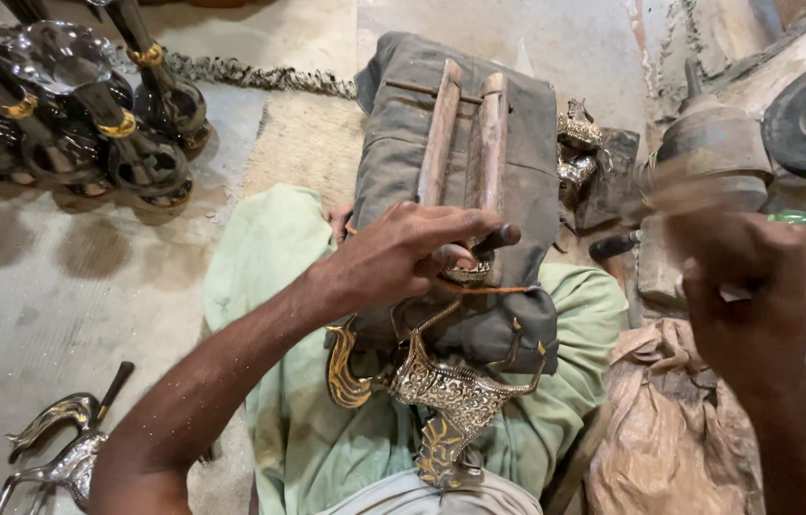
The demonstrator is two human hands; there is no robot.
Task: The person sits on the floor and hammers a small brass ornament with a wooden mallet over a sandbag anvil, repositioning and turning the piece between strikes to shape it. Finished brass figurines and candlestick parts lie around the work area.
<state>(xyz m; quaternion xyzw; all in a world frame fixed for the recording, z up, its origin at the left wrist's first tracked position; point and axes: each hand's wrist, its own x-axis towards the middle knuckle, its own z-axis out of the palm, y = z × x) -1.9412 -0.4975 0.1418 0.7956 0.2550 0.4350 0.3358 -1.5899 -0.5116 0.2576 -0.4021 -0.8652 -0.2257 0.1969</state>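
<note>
**Hands over the padded lap block**

On the grey cloth-wrapped block across my lap, much is hard to read. My right hand is smeared with motion blur at the block's right edge; it looks curled, but I cannot tell whether it grips anything, and the round shape above it is blurred too. My left hand covers most of a small metal ring piece at the near end of the two wooden bars; only a sliver shows under the fingertips. That hand pinches a dark rod whose tip pokes out just right of the knuckles, the forearm reaching in from the lower left. An ornate silver-and-gold fitting hangs off the block's near edge, below that hand.
</note>
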